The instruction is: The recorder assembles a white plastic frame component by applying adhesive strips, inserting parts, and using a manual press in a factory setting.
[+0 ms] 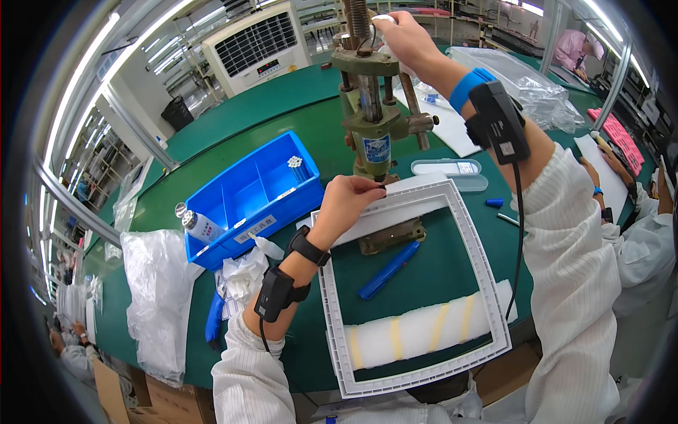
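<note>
My left hand (346, 205) pinches a small dark piece (382, 189) at the far edge of a white rectangular plastic frame (326, 297), right under the head of a green bench press (373, 138). Up at the top, my right hand (409, 42) is closed round the press handle (383, 21), whose white end shows beside the fingers. The frame lies tilted toward me over the press base (393, 237). Inside its opening are a blue marker (388, 270) and a white padded roll with yellow tape strips (424, 331), which runs under the frame's near part.
A blue divided bin (247, 187) holds a white bottle (201, 227) and a bundle of small rods. Clear plastic bags (159, 297) lie at left. A clear oblong case (452, 174) and a blue cap (494, 203) sit at right. Co-workers (628, 233) work at the right edge.
</note>
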### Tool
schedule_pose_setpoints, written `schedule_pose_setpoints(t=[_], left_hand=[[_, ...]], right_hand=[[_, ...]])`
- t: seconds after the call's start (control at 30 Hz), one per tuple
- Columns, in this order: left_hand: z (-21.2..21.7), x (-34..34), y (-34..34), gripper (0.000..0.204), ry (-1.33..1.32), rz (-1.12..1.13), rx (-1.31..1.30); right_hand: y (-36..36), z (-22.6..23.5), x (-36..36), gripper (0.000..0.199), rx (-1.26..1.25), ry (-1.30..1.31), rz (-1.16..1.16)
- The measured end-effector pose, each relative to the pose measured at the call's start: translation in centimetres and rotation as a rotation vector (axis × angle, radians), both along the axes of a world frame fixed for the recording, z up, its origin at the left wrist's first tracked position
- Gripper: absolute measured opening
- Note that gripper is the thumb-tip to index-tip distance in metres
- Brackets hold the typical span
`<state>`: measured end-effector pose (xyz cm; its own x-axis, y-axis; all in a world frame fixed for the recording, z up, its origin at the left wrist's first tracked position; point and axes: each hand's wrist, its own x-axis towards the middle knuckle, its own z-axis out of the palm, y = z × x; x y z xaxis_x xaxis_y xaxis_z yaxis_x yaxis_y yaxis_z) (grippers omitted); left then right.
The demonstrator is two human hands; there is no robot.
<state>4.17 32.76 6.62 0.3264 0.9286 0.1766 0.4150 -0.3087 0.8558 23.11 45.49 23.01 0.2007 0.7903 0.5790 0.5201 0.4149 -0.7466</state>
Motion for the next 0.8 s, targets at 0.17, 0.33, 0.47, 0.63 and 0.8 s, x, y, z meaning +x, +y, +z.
schedule_pose_setpoints(t=[0.17,0.33,0.47,0.63,0.8], left_hand=[[-0.8,0.5,0.5,0.026,0.049,-0.021,0.087],[-1.0,0.9,-0.1,0.025,0.06,-0.032,0.22],[-1.2,0.9,-0.1,0.026,0.124,-0.011,0.27],[-1.1,1.1,-0.1,0.023,0.124,-0.008,0.321],[-0.8,0.7,-0.4,0.027,0.125,-0.018,0.313]], right_hand=[[4.4,-0.7,0.7,0.021,0.188,-0.02,0.082],[1.9,-0.2,0.2,0.038,0.033,0.091,0.159],[-0.5,0.6,0.0,0.046,0.055,0.006,0.175],[-4.2,1.9,0.6,0.04,0.165,0.061,0.195],[-7.8,2.1,0.5,0.033,0.295,0.103,0.204]])
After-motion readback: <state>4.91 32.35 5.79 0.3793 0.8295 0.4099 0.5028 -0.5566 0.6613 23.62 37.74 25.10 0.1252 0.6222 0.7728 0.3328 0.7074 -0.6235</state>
